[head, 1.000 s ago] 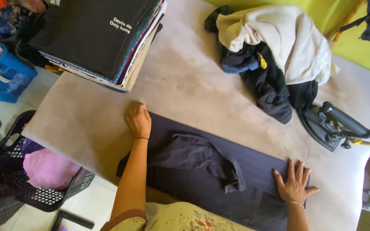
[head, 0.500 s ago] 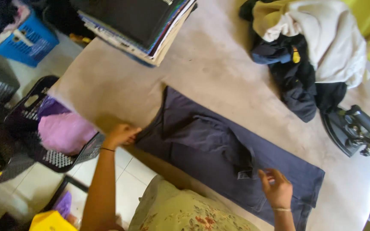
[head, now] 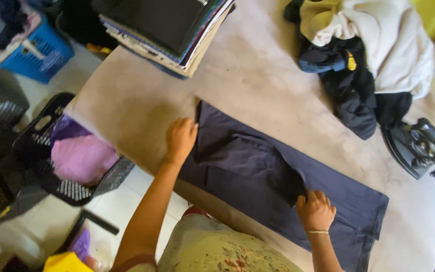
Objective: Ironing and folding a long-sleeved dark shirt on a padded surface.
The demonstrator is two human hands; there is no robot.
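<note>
Navy fabric, a dark garment [head: 278, 186], lies flat on the near edge of the table [head: 258, 85], partly folded; the right hand [head: 316, 210] pinches its folded flap while the left hand [head: 179, 139] presses flat, fingers together, on its left end. Beyond the garment, a stack of folded clothes [head: 167, 30] looks finished, while a heap of unfolded clothes [head: 363, 55] and an iron [head: 421, 146] remain to its far right.

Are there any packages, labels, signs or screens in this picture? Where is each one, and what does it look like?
Print on the top black garment of the folded stack: small white lettering at the top edge of the view, too small to make out.
Small yellow tag on the dark clothes in the heap at the far right: rounded, plain yellow.
No packages, signs or screens show.
</note>
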